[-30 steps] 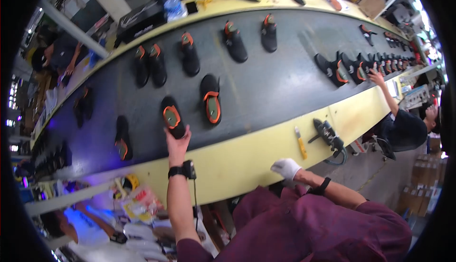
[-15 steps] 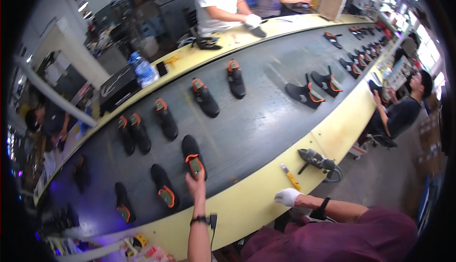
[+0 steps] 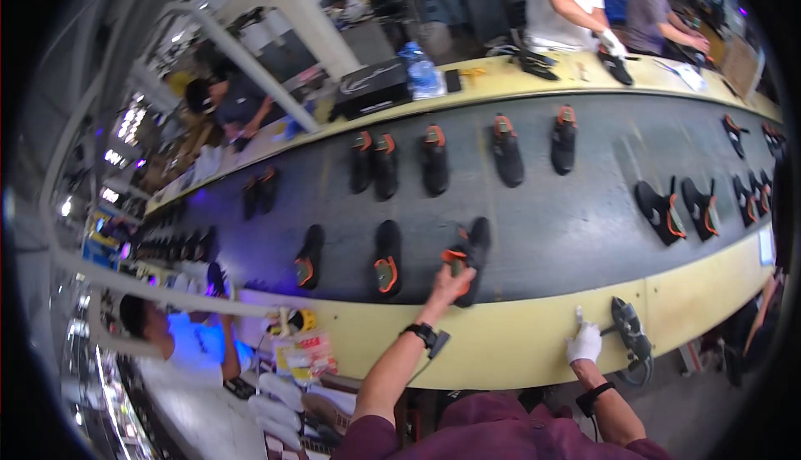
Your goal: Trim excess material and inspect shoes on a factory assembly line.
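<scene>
Shoes [image 3: 387, 260] along the near side of the dark belt [image 3: 534, 209] are turning their orange-lined openings toward the person, while far-side shoes [image 3: 435, 164] are facing theirs toward the opposite edge, probably so that each side is having the heel end closest. The bare left hand [image 3: 450, 285] is grasping one shoe [image 3: 455, 256] near its opening, and this shoe is lying at the near part of the belt, just in from the yellow bench [image 3: 501, 326]; the grip is perhaps favouring that spot because the collar is offering an edge to hook. A dark upper [image 3: 480, 243] is showing close against it on the right, and whether it is belonging to the same shoe or to a second one is staying unclear, as the hand and overlap are hiding where they meet. The white-gloved right hand [image 3: 584, 345] is resting by a slim pale-tipped tool [image 3: 579, 315] on the bench; the glove is covering whatever lies beneath, so I cannot tell whether its grip is clenched or released. Nearby, a black hosed tool [image 3: 630, 331] is lying within easy reach. Shoes at the right rim are being cut off, and those at far left are blurring into purple-lit shade.
</scene>
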Demonstrator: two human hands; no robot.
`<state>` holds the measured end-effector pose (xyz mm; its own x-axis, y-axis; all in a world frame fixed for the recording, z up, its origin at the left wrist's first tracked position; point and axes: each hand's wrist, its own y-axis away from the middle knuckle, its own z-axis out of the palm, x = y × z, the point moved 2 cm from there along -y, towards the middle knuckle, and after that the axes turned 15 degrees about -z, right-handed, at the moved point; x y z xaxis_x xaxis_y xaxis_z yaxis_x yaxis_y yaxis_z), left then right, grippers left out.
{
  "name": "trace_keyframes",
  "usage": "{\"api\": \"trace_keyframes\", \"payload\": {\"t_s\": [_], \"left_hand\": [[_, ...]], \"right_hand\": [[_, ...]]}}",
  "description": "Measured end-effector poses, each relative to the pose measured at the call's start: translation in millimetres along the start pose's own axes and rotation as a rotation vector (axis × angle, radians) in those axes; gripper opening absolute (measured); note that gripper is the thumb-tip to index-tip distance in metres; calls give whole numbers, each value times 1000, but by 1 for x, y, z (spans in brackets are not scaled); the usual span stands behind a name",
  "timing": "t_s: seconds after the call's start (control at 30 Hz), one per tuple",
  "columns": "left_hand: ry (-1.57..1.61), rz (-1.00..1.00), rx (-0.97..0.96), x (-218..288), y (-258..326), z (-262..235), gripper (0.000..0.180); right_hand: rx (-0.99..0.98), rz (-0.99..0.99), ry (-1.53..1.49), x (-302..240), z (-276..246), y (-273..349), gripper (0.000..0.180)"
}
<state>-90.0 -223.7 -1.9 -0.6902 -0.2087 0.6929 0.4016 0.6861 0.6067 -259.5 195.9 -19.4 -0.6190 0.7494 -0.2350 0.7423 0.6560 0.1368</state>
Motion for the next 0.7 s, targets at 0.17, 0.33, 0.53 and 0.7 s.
{"api": "trace_keyframes", "payload": {"t_s": [0.17, 0.33, 0.53, 0.7], "left_hand": [[-213, 126, -224, -57, 99, 55, 84], [-725, 527, -187, -65, 168, 101, 86], [-772, 515, -320, -71, 190, 133, 93], [-692, 628, -353, -54, 203, 155, 81]], "right_hand": [[-58, 86, -230, 13, 18, -21, 40], [-148, 117, -218, 28, 25, -23, 35], [-51, 68, -296, 63, 41, -7, 25], [-23, 4, -796, 73, 0, 9, 11]]}}
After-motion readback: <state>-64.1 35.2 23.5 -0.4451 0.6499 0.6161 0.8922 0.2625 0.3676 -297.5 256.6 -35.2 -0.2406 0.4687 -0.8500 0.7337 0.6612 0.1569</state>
